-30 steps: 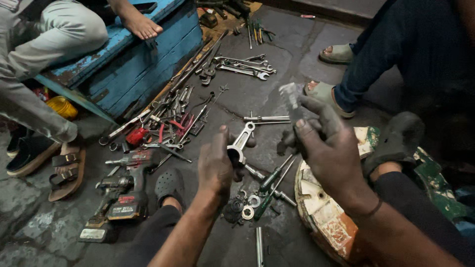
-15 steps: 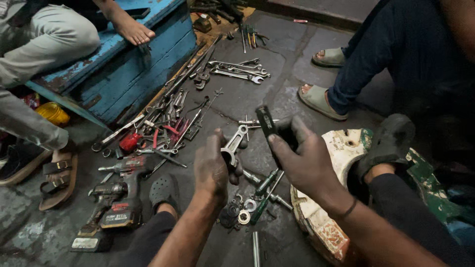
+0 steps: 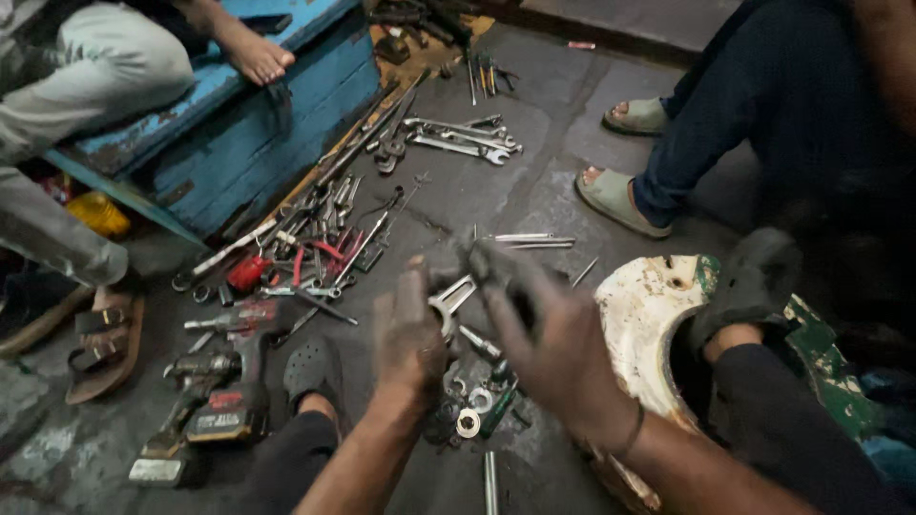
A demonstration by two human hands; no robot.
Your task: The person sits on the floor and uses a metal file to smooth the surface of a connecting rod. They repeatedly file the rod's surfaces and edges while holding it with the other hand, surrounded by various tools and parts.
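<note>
- Left hand (image 3: 410, 334) is low centre, back of hand to camera, fingers curled loosely; thumb side touches a silver spanner (image 3: 448, 303), though a real grip cannot be told from this angle.
- Right hand (image 3: 553, 339) is just beside it, motion-blurred, fingers bent in around a small dark part (image 3: 482, 262) at the fingertips; looks pinched, blur hides detail.
- The spanner sits between both hands, jaw end up, above the floor clutter.
- Under the hands: washers (image 3: 468, 422), sockets and a green-handled screwdriver (image 3: 496, 412) on the grey concrete floor (image 3: 534, 181).
- Left of the hands: a pile of hand tools (image 3: 324, 238) and a red-and-black cordless drill (image 3: 229, 381).
- Farther up: a row of combination wrenches (image 3: 458, 138) beside a blue wooden box (image 3: 239, 133).
- Right: a white round housing (image 3: 639, 305) by the person's knee.
- Other people's sandalled feet are at the left edge (image 3: 105, 343) and upper right (image 3: 615, 200).
</note>
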